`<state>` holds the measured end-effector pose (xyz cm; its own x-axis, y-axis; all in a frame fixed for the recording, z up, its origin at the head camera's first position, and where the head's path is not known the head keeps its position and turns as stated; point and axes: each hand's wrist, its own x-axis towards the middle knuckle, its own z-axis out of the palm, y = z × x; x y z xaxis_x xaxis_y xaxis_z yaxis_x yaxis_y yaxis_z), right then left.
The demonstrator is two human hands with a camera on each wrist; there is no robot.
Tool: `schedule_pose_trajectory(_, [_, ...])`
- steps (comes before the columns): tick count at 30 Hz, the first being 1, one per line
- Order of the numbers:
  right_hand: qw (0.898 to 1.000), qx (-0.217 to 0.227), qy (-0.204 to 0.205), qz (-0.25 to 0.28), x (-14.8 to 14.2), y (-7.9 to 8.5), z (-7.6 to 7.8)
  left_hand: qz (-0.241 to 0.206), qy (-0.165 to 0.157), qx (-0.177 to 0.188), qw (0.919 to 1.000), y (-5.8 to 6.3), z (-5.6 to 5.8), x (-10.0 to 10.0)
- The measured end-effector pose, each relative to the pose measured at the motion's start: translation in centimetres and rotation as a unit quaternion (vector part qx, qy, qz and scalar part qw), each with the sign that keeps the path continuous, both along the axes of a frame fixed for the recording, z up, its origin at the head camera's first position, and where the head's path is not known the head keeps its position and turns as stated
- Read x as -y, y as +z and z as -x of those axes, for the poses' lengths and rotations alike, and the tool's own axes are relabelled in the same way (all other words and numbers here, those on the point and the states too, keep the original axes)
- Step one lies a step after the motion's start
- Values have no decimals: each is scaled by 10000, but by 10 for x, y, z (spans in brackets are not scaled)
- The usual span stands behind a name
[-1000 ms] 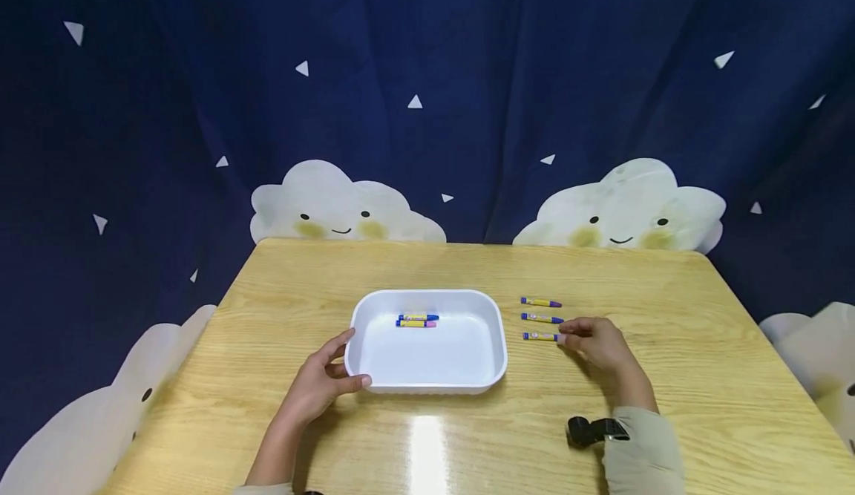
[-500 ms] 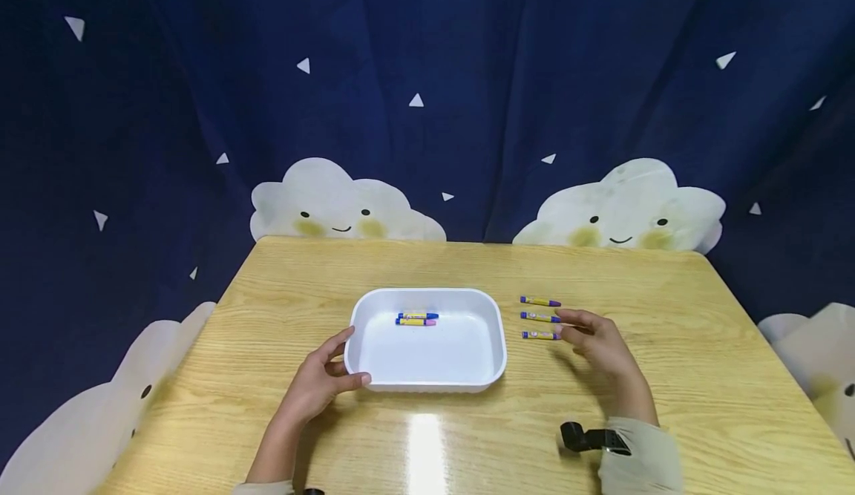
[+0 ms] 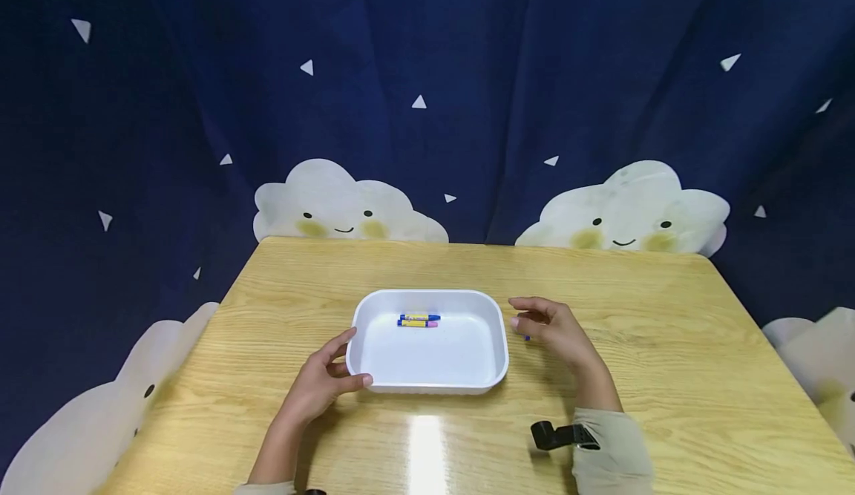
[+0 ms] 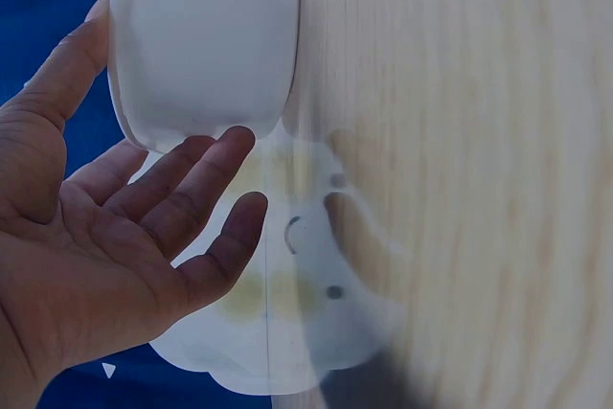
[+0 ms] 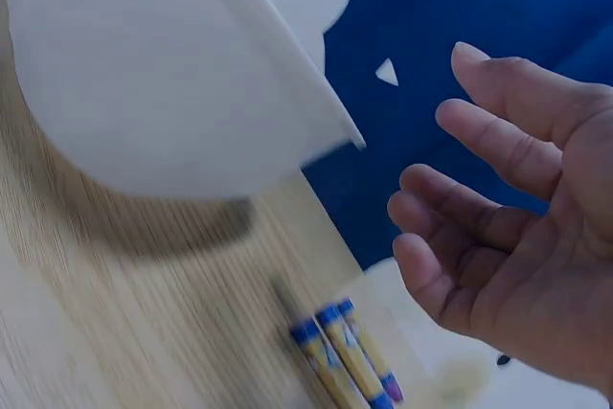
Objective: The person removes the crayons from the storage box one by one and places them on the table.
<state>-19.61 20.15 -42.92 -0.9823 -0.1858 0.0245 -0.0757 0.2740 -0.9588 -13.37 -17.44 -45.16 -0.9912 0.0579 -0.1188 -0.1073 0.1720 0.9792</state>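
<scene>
A white rectangular tray [image 3: 434, 361] sits on the table, with a blue crayon [image 3: 424, 318] and a pink crayon [image 3: 413, 323] lying side by side in it. My left hand [image 3: 317, 384] rests against the tray's left end, its thumb at the near corner and its other fingers spread along the side. Just right of the tray, my right hand [image 3: 557, 332] hovers with parted fingers and nothing between them. Beneath it, three yellow-wrapped crayons [image 5: 328, 371] lie in a row in the right wrist view. From the head, the hand hides all but a blue end.
The wooden table [image 3: 675, 361] extends widely to the right and left. Behind it hangs a dark blue curtain [image 3: 374, 131] with clouds and white triangles. A black camera mount [image 3: 564, 436] sits at my right wrist.
My right hand has moved left, from the right tips of the three loose crayons to above them, close to the tray. My left hand and the tray have stayed put.
</scene>
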Motion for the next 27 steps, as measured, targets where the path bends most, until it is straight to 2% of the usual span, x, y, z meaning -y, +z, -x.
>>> schedule_pose_trajectory(6, [9998,-9,208,24,20,3,7,-15,-19,19,10000,0,0,-2])
schedule_pose_trajectory(8, [9997,-19,258,18,29,12,5,1,-8,22,10000,0,0,-2])
schedule_pose_trajectory(13, [9988,-118,478,9,50,16,11,62,25,12,10000,-1,0,0])
schedule_pose_trajectory(17, [9980,-140,599,-158,68,7,19,74,28,6,10000,0,0,2])
schedule_pose_trajectory(22, [9969,88,740,-252,89,-2,23,66,-23,-80,9999,1,0,1])
schedule_pose_trajectory(27, [9959,206,583,-666,103,-15,28,45,-109,-105,9999,0,0,0])
